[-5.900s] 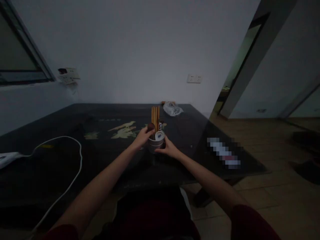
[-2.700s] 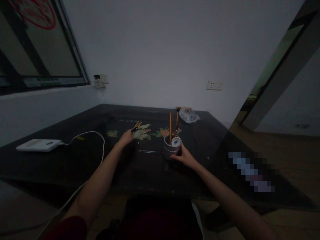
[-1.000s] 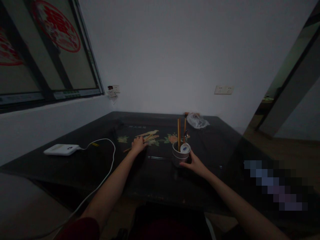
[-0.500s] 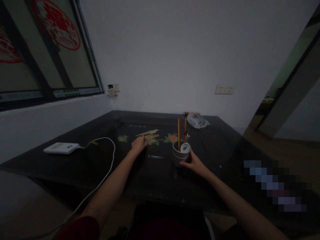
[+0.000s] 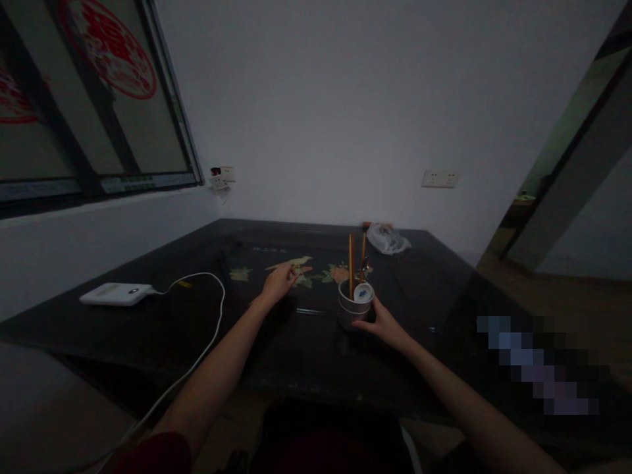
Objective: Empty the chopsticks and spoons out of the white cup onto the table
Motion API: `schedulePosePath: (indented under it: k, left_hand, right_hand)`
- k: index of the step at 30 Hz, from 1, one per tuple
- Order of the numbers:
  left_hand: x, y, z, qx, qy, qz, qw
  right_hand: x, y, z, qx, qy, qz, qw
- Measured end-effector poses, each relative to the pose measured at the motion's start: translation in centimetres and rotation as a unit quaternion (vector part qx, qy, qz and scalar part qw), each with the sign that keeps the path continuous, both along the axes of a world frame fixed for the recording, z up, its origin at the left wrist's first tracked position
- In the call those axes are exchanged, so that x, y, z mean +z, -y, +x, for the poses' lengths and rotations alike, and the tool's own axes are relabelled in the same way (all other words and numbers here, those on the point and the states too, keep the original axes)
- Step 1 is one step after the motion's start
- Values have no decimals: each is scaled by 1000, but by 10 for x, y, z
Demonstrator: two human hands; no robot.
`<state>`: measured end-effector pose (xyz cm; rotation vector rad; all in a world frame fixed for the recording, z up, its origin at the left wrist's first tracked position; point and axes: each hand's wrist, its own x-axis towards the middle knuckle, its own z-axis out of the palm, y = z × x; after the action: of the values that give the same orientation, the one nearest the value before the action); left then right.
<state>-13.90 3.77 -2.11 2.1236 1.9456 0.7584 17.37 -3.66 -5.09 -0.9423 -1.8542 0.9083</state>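
Note:
My right hand point(image 5: 381, 322) grips the lower right side of a metal cup point(image 5: 351, 305) that stands on the dark glass-topped table point(image 5: 162, 329). Two wooden chopsticks point(image 5: 351, 263) stand upright in the cup, along with a white-and-blue ceramic spoon point(image 5: 364, 292) and a small metal utensil. My left hand point(image 5: 278, 283) hovers low over the table, left of the cup, by the painted bird and flower pattern point(image 5: 296, 266). Its fingers stretch forward, and I see nothing in it in the dim light.
A white flat device point(image 5: 116, 293) lies at the left with a white cable point(image 5: 210, 322) looping toward the near edge. A crumpled plastic bag point(image 5: 389, 238) sits at the far edge. A window is at the left, a doorway at the right.
My left hand carried chopsticks from the cup to the table's left part, laid them down, and now its fingers have opened and lifted slightly. My right hand has stayed on the cup.

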Motion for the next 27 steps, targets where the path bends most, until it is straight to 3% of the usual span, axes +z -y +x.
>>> schedulePosePath:
  k: [5,11,16,20,23,27]
  left_hand:
    - [5,9,23,-107,32,52,992]
    - [20,23,65,-189,197,48,961]
    - [48,37,102,-276,280,-29,919]
    - [57,41,124,-338,299,-107,886]
    - [56,39,132,-356,308,-124,874]
    - [55,37,134,-344,292,-116,885]
  right_hand:
    - [0,0,0,7,-10,-3,1000]
    - [-1,-1,0,6,-7,2,1000]
    - [1,1,0,4,-11,17,1000]
    - [1,1,0,11,-13,23,1000]
    - [-1,0,1,19,-17,19,1000]
    - [-4,-3,2,19,-23,22,999]
